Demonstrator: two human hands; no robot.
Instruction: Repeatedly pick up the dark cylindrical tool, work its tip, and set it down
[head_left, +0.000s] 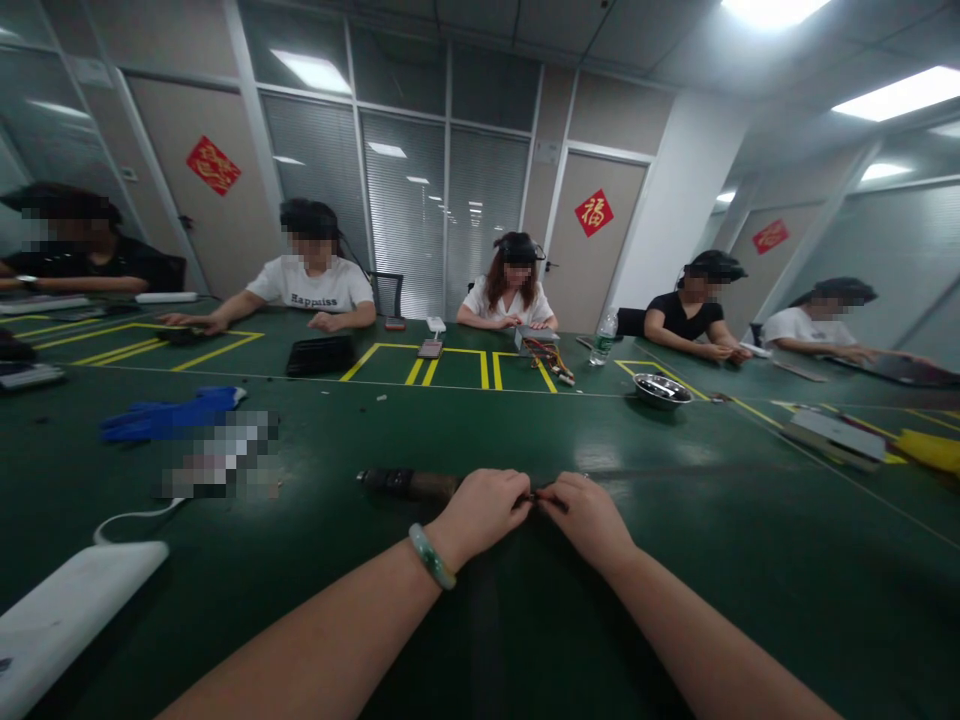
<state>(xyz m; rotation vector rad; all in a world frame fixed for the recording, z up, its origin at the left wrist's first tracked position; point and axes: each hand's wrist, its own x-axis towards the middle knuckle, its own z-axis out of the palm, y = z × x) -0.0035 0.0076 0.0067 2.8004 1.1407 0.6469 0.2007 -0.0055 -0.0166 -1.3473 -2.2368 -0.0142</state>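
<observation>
A dark cylindrical tool (409,484) with a brownish body and a small metal tip lies on the green table. Its tip points left, and its right part runs out of sight behind my left hand (487,508). The fingers of that hand are closed in a pinch, and a green and white bangle (431,556) circles its wrist. Close on the right, my right hand (589,515) pinches too, its fingertips nearly touching those of the left. A tiny dark thing (534,495) shows between the fingertips; whether it belongs to the tool I cannot tell.
To the left lie blue gloves (172,413) and a white power bank (75,625) with a cable. Farther off stand a metal bowl (661,391), a water bottle (603,338) and a box with coloured wires (536,345). Several people sit along the far side of the table (337,620).
</observation>
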